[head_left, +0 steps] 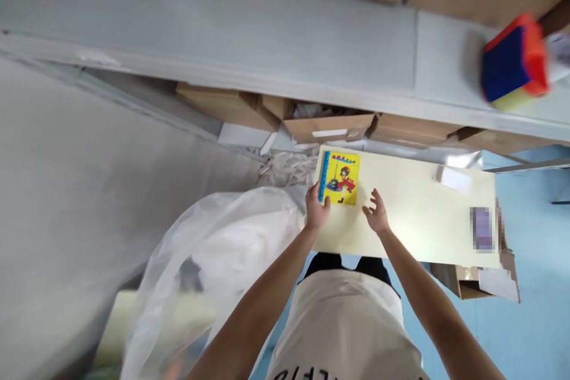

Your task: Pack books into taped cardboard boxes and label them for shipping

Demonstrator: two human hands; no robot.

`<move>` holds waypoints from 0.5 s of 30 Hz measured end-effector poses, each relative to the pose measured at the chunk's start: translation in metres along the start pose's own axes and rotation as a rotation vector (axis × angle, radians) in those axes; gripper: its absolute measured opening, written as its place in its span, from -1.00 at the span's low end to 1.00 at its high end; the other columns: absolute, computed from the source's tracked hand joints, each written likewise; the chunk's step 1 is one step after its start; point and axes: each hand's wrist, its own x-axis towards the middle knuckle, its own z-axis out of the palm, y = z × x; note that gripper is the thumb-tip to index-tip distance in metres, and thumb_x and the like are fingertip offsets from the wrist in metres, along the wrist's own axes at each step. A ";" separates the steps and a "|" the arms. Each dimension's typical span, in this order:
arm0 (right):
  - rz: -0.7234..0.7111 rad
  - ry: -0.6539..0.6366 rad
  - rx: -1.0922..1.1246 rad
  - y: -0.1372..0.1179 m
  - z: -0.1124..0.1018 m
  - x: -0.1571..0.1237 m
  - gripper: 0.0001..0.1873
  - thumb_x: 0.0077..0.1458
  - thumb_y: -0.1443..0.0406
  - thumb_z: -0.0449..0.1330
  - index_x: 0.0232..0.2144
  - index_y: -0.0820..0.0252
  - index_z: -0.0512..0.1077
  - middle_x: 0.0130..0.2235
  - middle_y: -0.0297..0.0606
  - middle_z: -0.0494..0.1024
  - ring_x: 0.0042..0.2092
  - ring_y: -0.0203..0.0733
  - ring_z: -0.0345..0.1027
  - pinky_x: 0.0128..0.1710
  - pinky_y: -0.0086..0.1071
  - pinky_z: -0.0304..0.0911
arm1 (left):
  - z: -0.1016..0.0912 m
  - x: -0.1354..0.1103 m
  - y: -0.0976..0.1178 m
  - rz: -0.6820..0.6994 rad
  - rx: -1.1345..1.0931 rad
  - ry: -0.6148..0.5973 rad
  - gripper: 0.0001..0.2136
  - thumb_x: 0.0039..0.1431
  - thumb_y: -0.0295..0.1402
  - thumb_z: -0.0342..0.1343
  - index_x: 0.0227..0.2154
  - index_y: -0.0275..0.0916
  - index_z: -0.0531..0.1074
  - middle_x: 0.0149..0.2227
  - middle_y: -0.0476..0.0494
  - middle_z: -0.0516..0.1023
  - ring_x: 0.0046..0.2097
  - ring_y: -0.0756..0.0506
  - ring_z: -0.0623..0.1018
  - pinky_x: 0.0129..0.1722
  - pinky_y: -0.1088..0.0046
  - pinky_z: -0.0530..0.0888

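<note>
A yellow picture book with a blue spine strip and a cartoon figure in red is at the left end of the pale narrow table. My left hand grips its lower left corner, thumb over the cover and fingers along the spine side. Just right of the book, my right hand is apart from it, fingers spread and nothing in them.
A big white plastic bag bulges left of the table, near shredded paper. A small white box and a blurred-out purple item lie at the table's right. Cardboard boxes fill the grey shelf ahead.
</note>
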 end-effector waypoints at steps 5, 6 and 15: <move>-0.297 0.336 -0.033 -0.065 -0.129 -0.007 -0.37 0.08 0.04 0.17 0.19 0.01 0.24 0.10 -0.01 0.39 0.03 0.04 0.35 -0.03 0.03 0.37 | 0.002 0.012 0.099 0.406 -0.154 -0.179 -0.80 0.19 -0.37 0.07 -0.13 -0.15 0.48 -0.09 -0.23 0.51 0.02 -0.20 0.50 0.11 0.17 0.41; -0.373 0.418 -0.060 -0.086 -0.162 -0.002 -0.38 0.08 0.03 0.19 0.18 0.01 0.26 0.08 -0.02 0.41 0.03 0.03 0.35 -0.03 0.02 0.37 | 0.007 0.018 0.126 0.491 -0.182 -0.233 -0.82 0.20 -0.37 0.06 -0.17 -0.15 0.50 -0.12 -0.21 0.53 -0.01 -0.18 0.51 0.08 0.19 0.43; -0.269 0.330 0.128 -0.243 -0.303 0.132 -0.42 0.07 -0.10 0.15 -0.06 0.20 0.44 -0.11 -0.10 0.51 -0.25 -0.12 0.45 -0.33 -0.23 0.42 | 0.132 0.092 0.355 0.469 -0.353 -0.401 -0.64 0.19 -0.18 0.16 -0.06 -0.33 0.46 -0.03 -0.33 0.53 0.00 -0.22 0.53 0.01 0.23 0.46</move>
